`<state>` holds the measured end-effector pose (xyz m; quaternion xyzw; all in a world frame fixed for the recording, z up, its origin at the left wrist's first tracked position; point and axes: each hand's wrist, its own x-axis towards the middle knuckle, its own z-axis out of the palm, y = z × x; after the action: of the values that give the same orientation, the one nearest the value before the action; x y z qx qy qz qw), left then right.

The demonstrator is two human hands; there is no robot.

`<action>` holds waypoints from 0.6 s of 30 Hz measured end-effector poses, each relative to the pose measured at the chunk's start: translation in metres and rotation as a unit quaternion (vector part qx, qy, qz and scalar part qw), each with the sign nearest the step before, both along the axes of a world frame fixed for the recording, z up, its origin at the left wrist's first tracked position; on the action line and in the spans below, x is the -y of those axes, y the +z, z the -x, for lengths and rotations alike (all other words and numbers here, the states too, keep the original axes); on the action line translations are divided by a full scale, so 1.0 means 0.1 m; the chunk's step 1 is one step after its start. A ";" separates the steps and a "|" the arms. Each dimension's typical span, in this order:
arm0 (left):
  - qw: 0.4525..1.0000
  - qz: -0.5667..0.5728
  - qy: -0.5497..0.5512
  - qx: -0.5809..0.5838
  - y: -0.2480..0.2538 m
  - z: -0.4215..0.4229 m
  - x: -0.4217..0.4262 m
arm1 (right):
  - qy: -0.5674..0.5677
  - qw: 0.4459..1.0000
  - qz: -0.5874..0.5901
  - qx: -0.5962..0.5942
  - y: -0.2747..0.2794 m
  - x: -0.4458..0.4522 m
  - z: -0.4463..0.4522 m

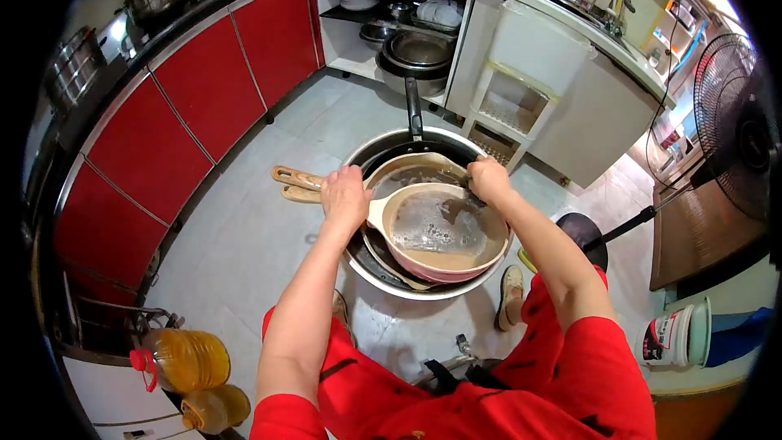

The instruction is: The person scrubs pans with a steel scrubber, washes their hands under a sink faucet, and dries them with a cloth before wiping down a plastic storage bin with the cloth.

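Observation:
In front of me is a wide metal basin (393,287) with several pans stacked in it. The topmost is a pale pan (444,257) with a pinkish outside, a beige inside, and some bubbly water in it. Another beige pan (405,165) lies beneath, and a dark pan with an upright black handle (414,106) is at the far side. My left hand (346,195) is closed round the pan handles, whose wooden ends (298,178) stick out leftward. My right hand (489,179) is closed at the pans' right rim; its fingertips are partly hidden.
Red cabinets (208,65) curve along the left. An open cupboard (346,45) behind holds bowls and pots. A white plastic drawer rack (529,49) and a standing fan (729,122) are to the right. Oil jugs (191,358) stand lower left, a bucket (672,338) lower right.

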<state>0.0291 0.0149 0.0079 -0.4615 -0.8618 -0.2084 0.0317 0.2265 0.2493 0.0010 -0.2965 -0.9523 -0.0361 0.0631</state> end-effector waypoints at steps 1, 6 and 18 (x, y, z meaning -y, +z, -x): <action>0.999 -0.007 0.039 -0.001 0.00 0.03 -0.03 | 0.000 1.000 -0.001 -0.003 -0.02 -0.03 0.05; 0.997 0.038 0.043 -0.043 0.00 0.07 -0.08 | 0.095 0.974 -0.078 -0.188 -0.14 -0.05 0.60; 0.996 0.047 0.046 -0.067 -0.09 0.12 -0.11 | 0.083 0.992 -0.092 0.009 0.00 -0.01 0.45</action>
<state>0.0172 0.0261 -0.0006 -0.4356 -0.8867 -0.1348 0.0770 0.1817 0.2504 0.0014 -0.2093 -0.9667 -0.1207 0.0846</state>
